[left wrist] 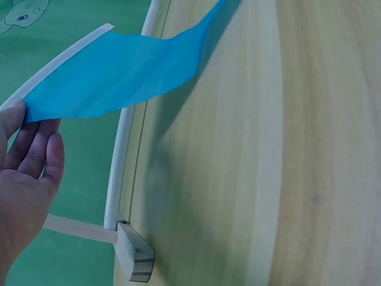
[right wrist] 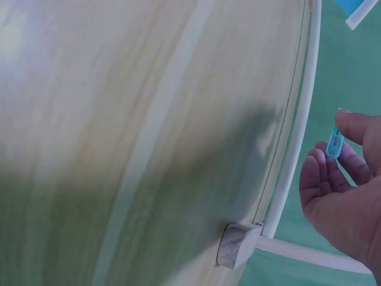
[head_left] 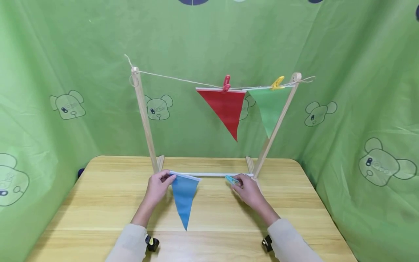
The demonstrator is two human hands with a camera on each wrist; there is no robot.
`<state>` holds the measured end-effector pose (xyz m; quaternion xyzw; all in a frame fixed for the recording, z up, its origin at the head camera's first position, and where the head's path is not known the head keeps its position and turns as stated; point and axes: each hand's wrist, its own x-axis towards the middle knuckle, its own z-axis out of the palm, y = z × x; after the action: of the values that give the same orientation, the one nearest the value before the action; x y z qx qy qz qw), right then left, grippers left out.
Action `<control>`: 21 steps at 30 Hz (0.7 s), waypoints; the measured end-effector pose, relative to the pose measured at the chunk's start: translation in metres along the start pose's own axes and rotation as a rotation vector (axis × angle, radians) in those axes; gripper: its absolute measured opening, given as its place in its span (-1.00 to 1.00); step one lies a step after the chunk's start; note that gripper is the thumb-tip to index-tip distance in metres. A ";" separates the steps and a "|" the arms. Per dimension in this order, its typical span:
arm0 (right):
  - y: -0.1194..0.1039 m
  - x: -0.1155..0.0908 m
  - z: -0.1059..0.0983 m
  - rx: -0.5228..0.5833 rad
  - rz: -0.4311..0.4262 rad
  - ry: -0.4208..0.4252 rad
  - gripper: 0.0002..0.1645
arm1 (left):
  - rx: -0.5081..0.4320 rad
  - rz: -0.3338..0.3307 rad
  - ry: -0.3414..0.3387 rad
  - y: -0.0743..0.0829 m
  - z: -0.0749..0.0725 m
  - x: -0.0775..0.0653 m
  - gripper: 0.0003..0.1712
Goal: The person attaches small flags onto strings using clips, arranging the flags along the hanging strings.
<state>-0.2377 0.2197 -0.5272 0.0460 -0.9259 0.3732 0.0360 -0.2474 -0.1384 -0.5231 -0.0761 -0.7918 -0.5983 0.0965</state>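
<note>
My left hand (head_left: 159,185) pinches one top corner of a blue triangular pennant (head_left: 185,196), whose tip hangs down over the table. In the left wrist view the thumb lies over the pennant's white edge strip (left wrist: 66,59). Between the thumb and fingers of my right hand (head_left: 248,190) is a light blue clothespin (head_left: 231,179), also visible as a small clip (right wrist: 335,142) in the right wrist view. Above, a red pennant (head_left: 226,107) hangs from a string (head_left: 176,78) by a red clothespin (head_left: 226,83). To its right, a yellow clothespin (head_left: 277,83) holds a green pennant (head_left: 270,105).
Two wooden posts, the left post (head_left: 144,116) and the right post (head_left: 278,127), carry the string. A white rod (head_left: 212,174) joins them low down, near the back of the wooden table (head_left: 209,240). A green curtain (head_left: 203,43) surrounds the table's back and sides.
</note>
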 end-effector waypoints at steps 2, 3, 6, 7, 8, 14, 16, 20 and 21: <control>-0.001 -0.001 -0.001 0.014 -0.001 0.012 -0.58 | -0.006 -0.004 0.004 0.002 -0.001 0.000 -0.90; -0.001 -0.002 -0.001 0.024 -0.001 0.017 -0.59 | -0.006 -0.007 0.005 0.003 -0.001 0.000 -0.89; -0.002 -0.003 -0.002 0.060 0.005 0.036 -0.60 | 0.002 -0.013 0.014 0.007 -0.002 0.001 -0.90; -0.002 -0.004 -0.002 0.069 0.005 0.040 -0.60 | 0.005 -0.014 0.017 0.008 -0.002 0.001 -0.89; -0.002 -0.005 -0.003 0.073 0.005 0.047 -0.61 | 0.006 -0.017 0.020 0.009 -0.002 0.001 -0.89; -0.008 -0.007 -0.009 0.078 -0.003 0.079 -0.62 | 0.002 0.002 0.034 0.012 -0.002 0.002 -0.85; -0.010 -0.007 -0.013 0.084 -0.008 0.084 -0.62 | 0.003 0.017 0.041 0.013 -0.001 0.003 -0.85; -0.015 -0.007 -0.020 0.082 -0.031 0.100 -0.62 | -0.008 0.043 0.049 0.019 -0.001 0.004 -0.88; -0.016 -0.006 -0.021 0.081 -0.039 0.104 -0.62 | -0.014 0.050 0.051 0.022 -0.001 0.004 -0.89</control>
<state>-0.2288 0.2230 -0.5013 0.0459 -0.9058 0.4115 0.0895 -0.2460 -0.1330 -0.5016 -0.0815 -0.7828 -0.6028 0.1311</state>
